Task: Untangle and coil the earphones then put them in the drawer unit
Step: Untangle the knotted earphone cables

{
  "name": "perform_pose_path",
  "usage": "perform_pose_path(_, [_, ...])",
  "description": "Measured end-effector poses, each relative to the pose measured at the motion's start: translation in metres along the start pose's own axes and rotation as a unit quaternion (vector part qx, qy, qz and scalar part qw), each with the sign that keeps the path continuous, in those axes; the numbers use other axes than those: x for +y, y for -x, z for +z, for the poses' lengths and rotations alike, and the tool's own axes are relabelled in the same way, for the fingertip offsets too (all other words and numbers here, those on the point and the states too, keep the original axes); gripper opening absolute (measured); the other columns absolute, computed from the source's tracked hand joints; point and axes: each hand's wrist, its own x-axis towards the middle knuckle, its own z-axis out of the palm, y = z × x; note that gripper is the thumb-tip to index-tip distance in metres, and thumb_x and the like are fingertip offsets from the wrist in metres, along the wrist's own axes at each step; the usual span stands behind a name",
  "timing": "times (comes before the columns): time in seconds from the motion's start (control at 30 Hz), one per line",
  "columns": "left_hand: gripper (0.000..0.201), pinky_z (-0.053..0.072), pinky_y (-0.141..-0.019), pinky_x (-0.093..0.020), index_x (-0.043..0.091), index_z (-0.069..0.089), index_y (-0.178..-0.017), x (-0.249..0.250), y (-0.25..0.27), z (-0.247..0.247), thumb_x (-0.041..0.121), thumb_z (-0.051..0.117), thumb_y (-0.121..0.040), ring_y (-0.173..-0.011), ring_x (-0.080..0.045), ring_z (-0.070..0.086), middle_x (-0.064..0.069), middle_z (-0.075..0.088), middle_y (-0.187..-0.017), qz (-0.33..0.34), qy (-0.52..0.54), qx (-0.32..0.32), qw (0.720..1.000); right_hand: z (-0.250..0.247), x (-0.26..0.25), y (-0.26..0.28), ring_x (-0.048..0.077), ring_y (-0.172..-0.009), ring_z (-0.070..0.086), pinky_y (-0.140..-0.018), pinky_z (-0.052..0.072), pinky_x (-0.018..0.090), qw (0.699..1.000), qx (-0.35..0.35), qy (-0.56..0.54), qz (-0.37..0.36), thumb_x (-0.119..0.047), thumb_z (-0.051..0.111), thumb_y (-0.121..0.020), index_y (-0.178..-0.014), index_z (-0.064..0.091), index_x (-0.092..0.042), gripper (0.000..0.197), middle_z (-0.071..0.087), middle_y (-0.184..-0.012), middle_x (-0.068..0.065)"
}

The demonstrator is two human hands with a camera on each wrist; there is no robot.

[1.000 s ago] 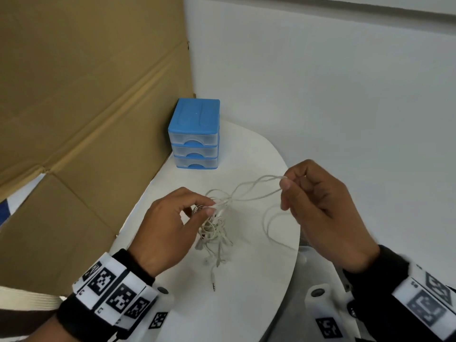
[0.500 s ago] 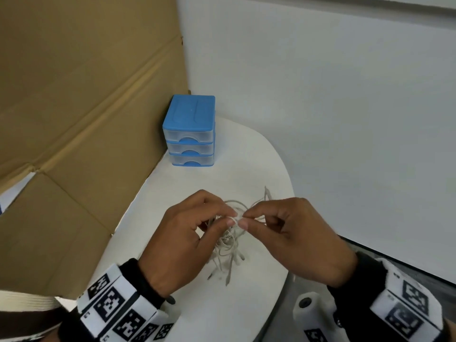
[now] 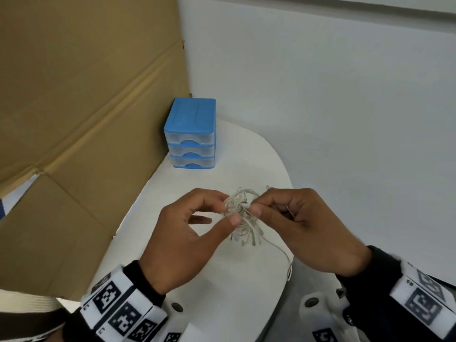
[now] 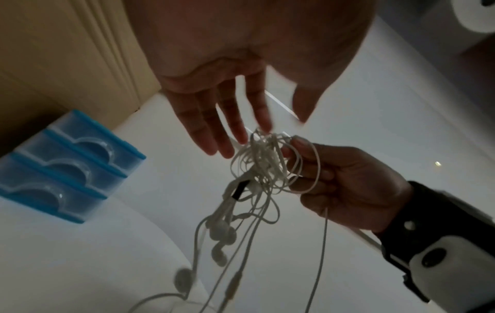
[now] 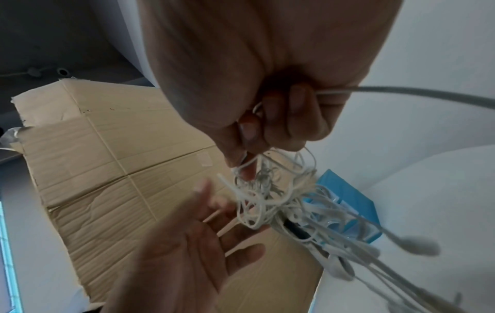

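Tangled white earphones (image 3: 243,218) pinched in right hand (image 3: 306,228), mid-frame above white surface (image 3: 222,280); left hand (image 3: 187,238) fingers straight, touching the tangle.

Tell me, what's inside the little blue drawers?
All three drawers of the drawer unit are closed. Their clear fronts look empty, but the insides farther back are hidden. The tangled earphones are outside, held over the table.

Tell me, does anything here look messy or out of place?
Only the earphones: the white cord is a knotted clump held above the table, buds and one long strand dangling. The right hand pinches the clump; the left hand is at it with loose fingers. The drawer unit stands square, all drawers shut.
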Motion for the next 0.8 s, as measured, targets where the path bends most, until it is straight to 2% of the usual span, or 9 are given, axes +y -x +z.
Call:
perform_pose_path(0.03, [0.024, 0.056, -0.075, -0.025, 0.033, 0.068, -0.087, -0.001, 0.0, 0.001, 0.051, 0.076, -0.073, -0.091, -0.011, 0.07, 0.013, 0.072, -0.1, -0.016, -0.008, 0.0, 1.0, 0.002, -0.002, 0.001, 0.012, -0.048, 0.029, -0.048, 0.028, 0.02, 1.0, -0.016, -0.002, -0.004, -0.021, 0.062, -0.094, -0.081, 0.074, -0.015, 0.019, 0.043, -0.052, 0.018])
perform_pose_path(0.1, [0.028, 0.057, -0.07, -0.03, 0.034, 0.069, -0.091, -0.001, -0.001, 0.002, 0.048, 0.077, -0.068, -0.081, -0.01, 0.07, 0.013, 0.073, -0.095, -0.045, -0.003, -0.009, 0.999, 0.004, -0.003, 0.002, 0.015, -0.049, 0.029, -0.048, 0.029, 0.02, 0.999, -0.041, -0.009, -0.007, -0.021, 0.064, -0.093, -0.081, 0.075, -0.018, 0.017, 0.044, -0.055, 0.023])
perform_pose_path(0.2, [0.023, 0.054, -0.067, -0.044, 0.031, 0.073, -0.087, 0.0, -0.003, 0.0, 0.034, 0.085, -0.068, -0.069, -0.013, 0.066, 0.008, 0.074, -0.085, -0.072, 0.026, -0.025, 0.997, 0.003, 0.0, 0.002, 0.012, -0.048, 0.029, -0.048, 0.029, 0.018, 0.999, -0.034, -0.006, 0.001, -0.018, 0.068, -0.09, -0.083, 0.075, -0.016, 0.01, 0.036, -0.05, 0.008])
perform_pose_path(0.3, [0.019, 0.05, -0.063, -0.038, 0.03, 0.076, -0.086, -0.003, -0.005, -0.004, 0.03, 0.078, -0.067, -0.062, -0.016, 0.062, 0.0, 0.073, -0.071, -0.105, 0.079, -0.039, 0.991, 0.002, 0.005, 0.002, 0.012, -0.048, 0.029, -0.049, 0.03, 0.021, 1.0, -0.021, -0.003, 0.01, -0.015, 0.072, -0.087, -0.083, 0.074, -0.013, 0.005, 0.034, -0.049, -0.003])
perform_pose_path(0.37, [0.028, 0.051, -0.064, -0.037, 0.033, 0.077, -0.089, -0.003, -0.005, -0.005, 0.044, 0.08, -0.063, -0.067, -0.014, 0.064, 0.002, 0.076, -0.084, -0.1, 0.066, -0.052, 0.991, 0.003, 0.006, 0.002, 0.012, -0.047, 0.029, -0.049, 0.03, 0.021, 1.0, -0.022, -0.005, 0.008, -0.014, 0.073, -0.085, -0.082, 0.074, -0.013, 0.003, 0.035, -0.049, -0.003])
perform_pose_path(0.43, [0.03, 0.053, -0.067, -0.04, 0.034, 0.077, -0.089, -0.004, -0.002, -0.003, 0.052, 0.081, -0.065, -0.075, -0.012, 0.067, 0.014, 0.075, -0.098, -0.073, 0.009, -0.062, 0.995, 0.005, 0.006, 0.002, 0.011, -0.047, 0.03, -0.049, 0.03, 0.021, 1.0, -0.028, -0.013, 0.004, -0.016, 0.074, -0.084, -0.082, 0.074, -0.015, 0.003, 0.036, -0.048, -0.006])
perform_pose_path(0.5, [0.026, 0.053, -0.068, -0.039, 0.032, 0.077, -0.084, -0.005, -0.001, 0.0, 0.052, 0.078, -0.067, -0.081, -0.014, 0.068, 0.019, 0.074, -0.098, -0.066, -0.022, -0.055, 0.996, 0.006, 0.006, 0.003, 0.01, -0.046, 0.031, -0.048, 0.03, 0.02, 0.999, -0.038, -0.011, 0.005, -0.015, 0.074, -0.084, -0.082, 0.075, -0.017, 0.003, 0.037, -0.047, -0.007])
perform_pose_path(0.7, [0.01, 0.053, -0.075, -0.03, 0.016, 0.075, -0.074, -0.008, -0.006, -0.003, 0.024, 0.079, -0.078, -0.094, -0.011, 0.07, 0.014, 0.075, -0.102, -0.087, 0.021, -0.04, 0.995, -0.001, 0.011, 0.001, 0.007, -0.041, 0.031, -0.049, 0.03, 0.012, 0.994, -0.005, 0.101, 0.036, -0.02, 0.073, -0.086, -0.074, 0.071, -0.019, 0.012, 0.038, -0.044, -0.005])
perform_pose_path(0.8, [0.011, 0.057, -0.077, -0.03, 0.01, 0.071, -0.073, -0.005, -0.01, -0.004, 0.011, 0.072, -0.084, -0.089, -0.014, 0.072, 0.002, 0.077, -0.097, -0.123, 0.093, 0.003, 0.988, -0.004, 0.017, 0.0, 0.009, -0.041, 0.036, -0.051, 0.033, 0.017, 0.983, 0.014, 0.173, 0.054, -0.023, 0.072, -0.086, -0.071, 0.069, -0.022, 0.015, 0.038, -0.042, -0.007])
